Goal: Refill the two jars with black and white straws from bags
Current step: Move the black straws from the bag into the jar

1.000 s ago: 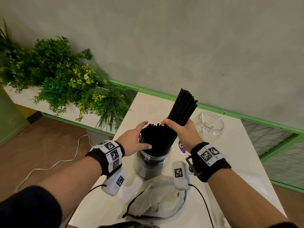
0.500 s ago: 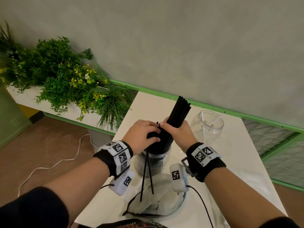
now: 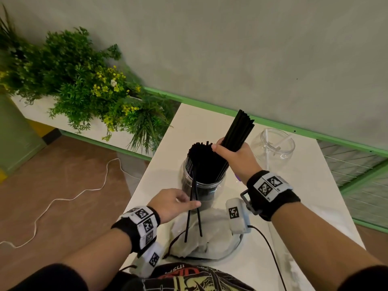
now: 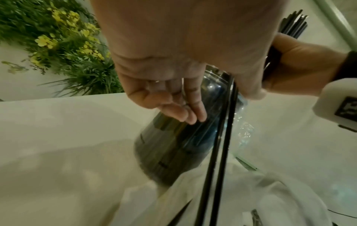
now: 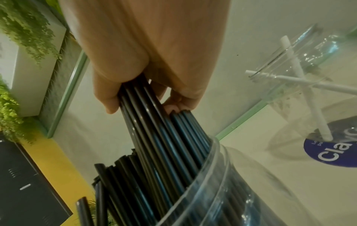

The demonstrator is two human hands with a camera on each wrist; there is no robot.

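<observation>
A clear jar point(image 3: 203, 186) packed with black straws point(image 3: 201, 156) stands mid-table. My right hand point(image 3: 226, 148) grips a further bundle of black straws point(image 3: 238, 131) whose lower ends sit inside the jar's mouth point(image 5: 216, 165); thumb and fingers wrap the bundle point(image 5: 154, 116). Two loose black straws point(image 3: 194, 215) lean out of the jar onto a crumpled white bag point(image 3: 212, 238). My left hand point(image 3: 190, 201) is low at the jar's front, fingers relaxed, thumb against those two straws point(image 4: 226, 130). A second clear jar point(image 3: 273, 147) at the back right holds a few white straws point(image 5: 301, 85).
The white table point(image 3: 300, 198) ends in a green-edged rail at the wall. A planter of green plants with yellow flowers point(image 3: 90, 89) stands left of the table. A white cord point(image 3: 84, 194) trails over the brown floor. Wrist-camera cables cross the bag.
My left hand has dropped from the top of the jar's straws to the jar's front. Two straws have slipped out over the rim onto the bag. The right hand still holds its bundle.
</observation>
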